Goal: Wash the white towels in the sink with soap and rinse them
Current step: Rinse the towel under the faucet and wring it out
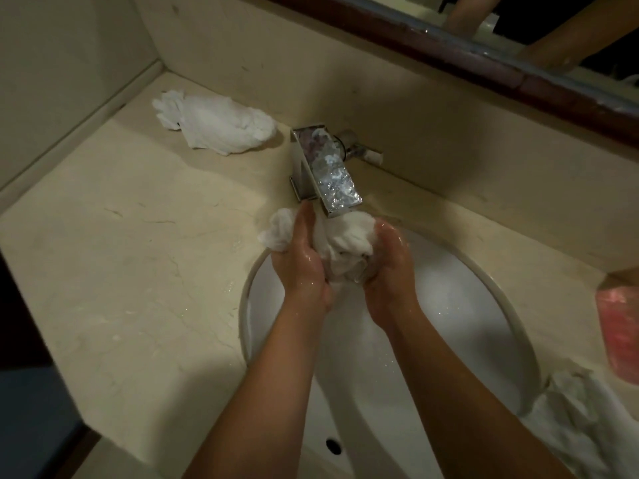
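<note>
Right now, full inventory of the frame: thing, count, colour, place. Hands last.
held towel: 1, white, wet, bunched under the spout, above the sink's far edge
towel on counter: 1, white, crumpled, far left of the faucet
towel by sink: 1, white, crumpled, counter at the right, near edge
faucet: 1, chrome, behind the sink, water running over its open spout
sink: 1, white, round basin set in the counter
counter: 1, cream marble, wet spots near the sink
pink object: 1, right edge of counter, partly cut off, cannot identify
mirror: 1, dark red frame, top right
left hand: grips held towel
right hand: grips held towel
</note>
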Demonstrator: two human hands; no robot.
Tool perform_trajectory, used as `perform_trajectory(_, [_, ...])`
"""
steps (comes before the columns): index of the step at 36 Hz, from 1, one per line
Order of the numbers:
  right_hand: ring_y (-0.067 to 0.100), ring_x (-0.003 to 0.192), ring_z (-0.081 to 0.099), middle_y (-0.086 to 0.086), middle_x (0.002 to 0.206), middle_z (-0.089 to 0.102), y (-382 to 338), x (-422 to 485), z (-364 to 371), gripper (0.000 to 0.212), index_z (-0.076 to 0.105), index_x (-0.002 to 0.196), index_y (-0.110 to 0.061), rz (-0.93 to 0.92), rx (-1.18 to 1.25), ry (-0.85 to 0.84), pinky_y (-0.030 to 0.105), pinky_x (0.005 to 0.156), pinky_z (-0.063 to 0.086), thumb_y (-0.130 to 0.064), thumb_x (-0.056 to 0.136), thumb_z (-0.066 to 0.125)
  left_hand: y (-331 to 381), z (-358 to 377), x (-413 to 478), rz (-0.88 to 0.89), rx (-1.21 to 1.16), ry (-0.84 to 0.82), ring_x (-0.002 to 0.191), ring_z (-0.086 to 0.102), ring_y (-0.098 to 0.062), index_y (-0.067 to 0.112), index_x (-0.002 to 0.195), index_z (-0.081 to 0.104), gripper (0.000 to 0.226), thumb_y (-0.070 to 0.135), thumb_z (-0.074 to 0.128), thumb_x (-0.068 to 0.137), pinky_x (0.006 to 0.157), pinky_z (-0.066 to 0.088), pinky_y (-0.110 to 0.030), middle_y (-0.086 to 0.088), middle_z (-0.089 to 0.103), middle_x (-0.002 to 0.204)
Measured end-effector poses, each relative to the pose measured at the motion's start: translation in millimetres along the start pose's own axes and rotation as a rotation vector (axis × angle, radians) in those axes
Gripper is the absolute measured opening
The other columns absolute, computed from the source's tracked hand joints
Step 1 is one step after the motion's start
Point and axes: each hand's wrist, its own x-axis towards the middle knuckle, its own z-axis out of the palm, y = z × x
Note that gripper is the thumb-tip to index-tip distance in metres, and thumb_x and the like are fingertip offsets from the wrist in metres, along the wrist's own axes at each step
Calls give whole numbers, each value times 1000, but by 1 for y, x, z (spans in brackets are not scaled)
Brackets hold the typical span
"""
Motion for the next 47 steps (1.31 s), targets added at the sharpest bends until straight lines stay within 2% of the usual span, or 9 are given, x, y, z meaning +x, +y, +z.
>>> perform_trajectory(5, [41, 120, 71, 19, 129, 73, -15, 4, 6, 89, 68, 137, -16, 416, 228, -143, 66, 108, 48, -83, 79, 56, 8, -3, 2, 90, 48, -51, 111, 74, -40, 0, 124, 72, 47, 27, 84, 88, 100, 57, -64, -19, 78, 115])
perform_trajectory(7, [43, 118, 71, 23, 130, 72, -20, 7, 9, 91, 66, 138, -14, 483, 225, -204, 67, 103, 51, -82, 79, 57, 9, -5, 2, 81, 35, -103, 116, 72, -43, -2, 129, 69, 62, 32, 88, 81, 103, 55, -63, -23, 75, 121])
perform_trajectory(11, [36, 112, 73, 20, 130, 72, -21, 8, 7, 54, 66, 139, -11, 345, 95, -223, 53, 89, 60, -52, 106, 54, 14, -8, 1, -7, 81, -214, 124, 68, -43, 3, 139, 64, 114, 69, 96, 51, 109, 51, -63, -24, 71, 132])
perform_trajectory(15, [35, 114, 69, 19, 127, 72, -10, 4, 1, 46, 75, 124, -9, 242, 223, -197, 48, 99, 54, -44, 97, 61, 23, -5, 1, -39, 153, -146, 116, 74, -34, 16, 132, 70, 121, 88, 87, 37, 108, 54, -59, -15, 76, 124])
perform_trajectory(20, [25, 87, 72, 6, 89, 74, -18, 7, 2, 27, 76, 73, -17, 113, 268, -121, 33, 76, 61, -43, 80, 73, 27, -8, -9, -242, 110, -284, 119, 72, -38, 19, 139, 69, 114, 89, 79, 50, 113, 50, -58, -16, 74, 129])
perform_trajectory(27, [33, 121, 70, 15, 130, 74, -15, 4, 4, 52, 75, 129, -13, 201, 117, -89, 47, 100, 56, -50, 95, 66, 19, -10, -5, -141, 2, -147, 116, 73, -37, 10, 132, 73, 75, 57, 83, 74, 109, 53, -59, -18, 76, 124])
perform_trajectory(36, [29, 119, 72, 13, 133, 73, -17, 6, 16, 78, 71, 136, -14, 391, 146, -171, 45, 104, 55, -77, 95, 51, 29, -14, -7, -11, 67, -299, 118, 72, -37, 1, 139, 64, 123, 69, 96, 42, 93, 61, -44, -25, 73, 127])
perform_trajectory(40, [34, 131, 65, 18, 141, 67, -12, 17, 13, 66, 67, 141, -8, 314, 136, -165, 50, 117, 47, -56, 96, 70, 24, -16, 0, 54, 104, -234, 126, 68, -36, 7, 141, 64, 117, 83, 85, 53, 111, 52, -52, -19, 72, 132])
perform_trajectory(47, [31, 102, 72, 17, 117, 74, -15, 23, 3, 56, 76, 121, -5, 108, 165, -32, 42, 90, 58, -44, 82, 83, 10, -15, -4, 13, 243, -63, 107, 78, -23, 23, 122, 76, 99, 96, 69, 55, 100, 60, -54, -3, 81, 113])
